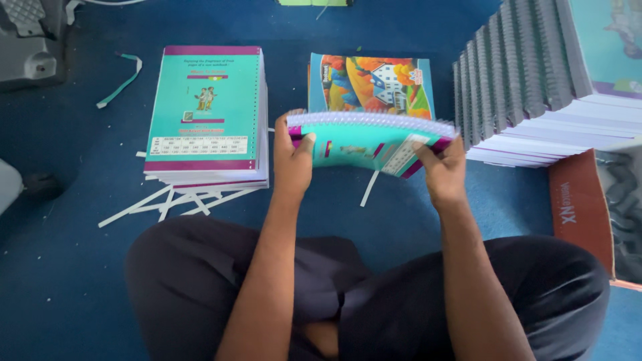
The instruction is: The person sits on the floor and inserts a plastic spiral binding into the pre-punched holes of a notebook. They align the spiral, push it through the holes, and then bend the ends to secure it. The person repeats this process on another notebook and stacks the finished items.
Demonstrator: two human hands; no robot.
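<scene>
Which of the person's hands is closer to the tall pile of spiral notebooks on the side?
The right hand. It grips the near end of the held notebook, just beside the pile of spiral notebooks. The left hand grips the far end, nearer the teal stack.

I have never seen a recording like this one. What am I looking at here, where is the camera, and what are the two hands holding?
There is no machine: the one picture comes from a camera worn on a person's head, looking down at their own arms and crossed legs on a blue floor. The left hand and the right hand each grip one end of a teal spiral notebook, lifted off the floor. On the left lies a stack of notebooks with loose white paper strips in front of it. Behind the hands lies a colourful book. At the right stands a tall pile of spiral notebooks.
</scene>
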